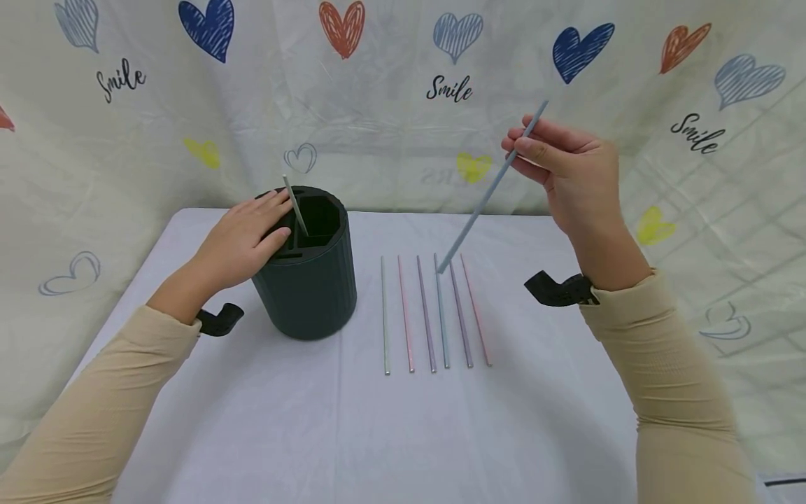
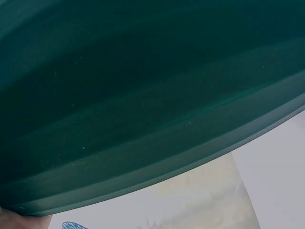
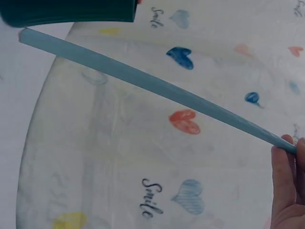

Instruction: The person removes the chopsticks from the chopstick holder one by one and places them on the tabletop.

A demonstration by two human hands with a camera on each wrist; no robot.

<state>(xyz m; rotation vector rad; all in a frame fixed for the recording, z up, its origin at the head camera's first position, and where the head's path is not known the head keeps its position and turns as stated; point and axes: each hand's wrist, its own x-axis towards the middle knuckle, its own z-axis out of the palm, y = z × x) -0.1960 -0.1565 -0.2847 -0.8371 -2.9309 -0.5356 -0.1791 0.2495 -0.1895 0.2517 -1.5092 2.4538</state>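
Note:
My right hand (image 1: 579,171) pinches a thin light-blue stick (image 1: 478,208) near its upper end, between thumb and fingers. Raised and slanting, the stick points its lower end down left, overlapping the row of sticks in the head view. On the left, my left hand (image 1: 242,234) rests with extended fingers on the top of a dark green round holder (image 1: 308,294) with compartments. A pale stick (image 1: 296,208) leans up inside that holder. In the left wrist view the holder's wall (image 2: 152,105) fills most of the picture, and a bit of finger (image 2: 21,220) shows at its edge.
Several thin sticks lie side by side on the white-covered table (image 1: 390,434), right of the holder. They include a green stick (image 1: 385,315), a pink stick (image 1: 406,315) and a blue stick (image 1: 441,315). A curtain (image 1: 390,140) printed with hearts hangs behind the table.

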